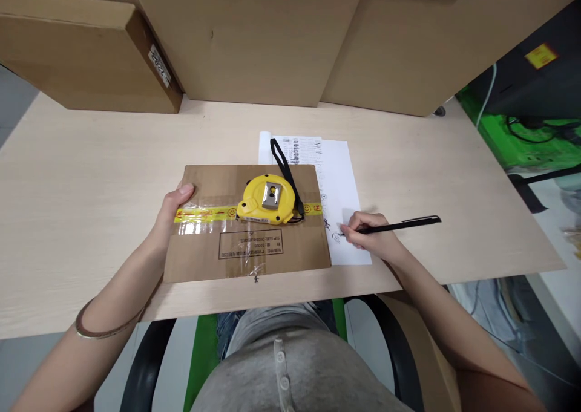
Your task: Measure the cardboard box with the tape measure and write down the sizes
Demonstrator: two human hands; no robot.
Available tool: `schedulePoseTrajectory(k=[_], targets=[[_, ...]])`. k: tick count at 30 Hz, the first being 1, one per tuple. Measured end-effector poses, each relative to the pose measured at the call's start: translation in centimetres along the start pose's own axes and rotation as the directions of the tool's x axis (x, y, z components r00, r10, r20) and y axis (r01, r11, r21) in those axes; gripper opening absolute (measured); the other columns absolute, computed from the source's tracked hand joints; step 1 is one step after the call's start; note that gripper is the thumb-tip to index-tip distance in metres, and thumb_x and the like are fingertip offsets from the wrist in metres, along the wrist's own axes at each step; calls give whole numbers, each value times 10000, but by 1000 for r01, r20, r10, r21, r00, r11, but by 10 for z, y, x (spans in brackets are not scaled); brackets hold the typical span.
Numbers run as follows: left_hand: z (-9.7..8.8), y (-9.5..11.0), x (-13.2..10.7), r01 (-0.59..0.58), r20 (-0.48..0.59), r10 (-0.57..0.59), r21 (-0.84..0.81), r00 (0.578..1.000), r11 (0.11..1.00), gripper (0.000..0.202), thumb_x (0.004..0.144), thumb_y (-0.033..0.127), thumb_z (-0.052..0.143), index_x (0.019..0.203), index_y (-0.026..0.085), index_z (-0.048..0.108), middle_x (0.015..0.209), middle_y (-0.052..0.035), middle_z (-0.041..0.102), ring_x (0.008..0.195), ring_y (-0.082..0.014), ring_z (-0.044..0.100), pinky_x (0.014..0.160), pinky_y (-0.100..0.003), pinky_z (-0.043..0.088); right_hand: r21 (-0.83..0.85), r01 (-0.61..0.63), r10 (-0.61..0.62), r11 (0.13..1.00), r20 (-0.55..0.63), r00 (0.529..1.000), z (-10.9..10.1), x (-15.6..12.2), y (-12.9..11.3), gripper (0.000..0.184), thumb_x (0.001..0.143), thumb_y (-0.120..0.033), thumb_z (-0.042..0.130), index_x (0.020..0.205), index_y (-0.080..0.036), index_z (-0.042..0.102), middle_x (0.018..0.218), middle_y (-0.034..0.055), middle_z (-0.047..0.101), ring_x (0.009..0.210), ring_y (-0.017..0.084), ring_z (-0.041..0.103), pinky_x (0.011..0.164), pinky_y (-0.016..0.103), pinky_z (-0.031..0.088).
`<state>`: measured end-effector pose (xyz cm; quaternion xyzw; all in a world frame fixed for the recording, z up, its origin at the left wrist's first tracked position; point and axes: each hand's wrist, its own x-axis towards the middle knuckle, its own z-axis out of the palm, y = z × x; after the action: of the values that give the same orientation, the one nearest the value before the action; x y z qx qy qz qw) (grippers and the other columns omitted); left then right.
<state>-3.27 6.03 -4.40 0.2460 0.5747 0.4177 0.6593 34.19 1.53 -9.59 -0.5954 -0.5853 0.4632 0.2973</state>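
Note:
A flat cardboard box [272, 251], sealed with yellow printed tape, lies on the pale wooden table [82, 176]. A yellow tape measure [265, 199] with a black wrist strap rests on top of it. My left hand [171, 209] grips the box's left edge. My right hand [370, 235] holds a black pen [402, 225], its tip touching a white sheet of paper [342, 188] that sticks out from under the box's right side. The sheet carries handwritten marks.
Three large cardboard boxes [254, 37] stand along the table's far edge. A green and black machine [531, 127] with cables sits to the right. A black chair [145, 363] is under me at the table's near edge.

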Motion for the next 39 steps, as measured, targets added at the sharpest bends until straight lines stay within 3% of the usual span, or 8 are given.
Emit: schedulePoseTrajectory(k=[6,15,21,29,35,39], targets=[[0,0,1,-54,14,54,6,998,999,605,700,534,688,1199,196,633,851,-77,789,793,-322,766,578,-353,622,-3,-16,16,1000,-23,1000,1,0,0,384,773,-367,733,534,-208,477,431,-19,524,373,78,412,388,222,287],[-3,-1,2,-1,-32,1,5,999,1000,607,677,561,698,1161,198,659,789,-68,779,770,-319,764,503,-322,594,5,-32,32,999,-12,999,0,1,0,364,756,-355,724,533,-217,472,414,-28,505,360,79,402,380,224,277],[-3,-2,1,-28,5,28,1,1000,1000,585,733,554,670,1190,189,651,721,-63,766,768,-315,765,505,-317,597,7,-25,25,1000,-15,1000,0,1,-2,366,750,-353,722,524,-214,469,421,-24,512,366,75,402,384,222,290],[-2,-2,2,-15,5,15,-4,1000,1000,605,716,552,681,1200,191,645,777,-71,779,776,-320,768,544,-351,624,-4,-44,44,999,-22,999,0,1,1,372,755,-348,738,536,-212,470,423,-28,515,372,75,402,381,217,288],[-1,-2,0,-4,-3,4,-15,1000,1000,635,683,561,707,1197,195,641,773,-69,777,780,-322,767,478,-318,601,53,-45,45,998,-13,999,1,1,5,419,778,-422,759,553,-209,477,485,10,596,402,94,471,391,227,348],[0,-2,1,-20,5,20,-11,1000,1000,639,676,564,714,1194,197,639,770,-65,773,786,-322,767,467,-309,595,59,-42,43,997,-18,999,2,0,3,433,775,-436,770,546,-204,484,456,-6,563,394,84,455,395,223,341]])
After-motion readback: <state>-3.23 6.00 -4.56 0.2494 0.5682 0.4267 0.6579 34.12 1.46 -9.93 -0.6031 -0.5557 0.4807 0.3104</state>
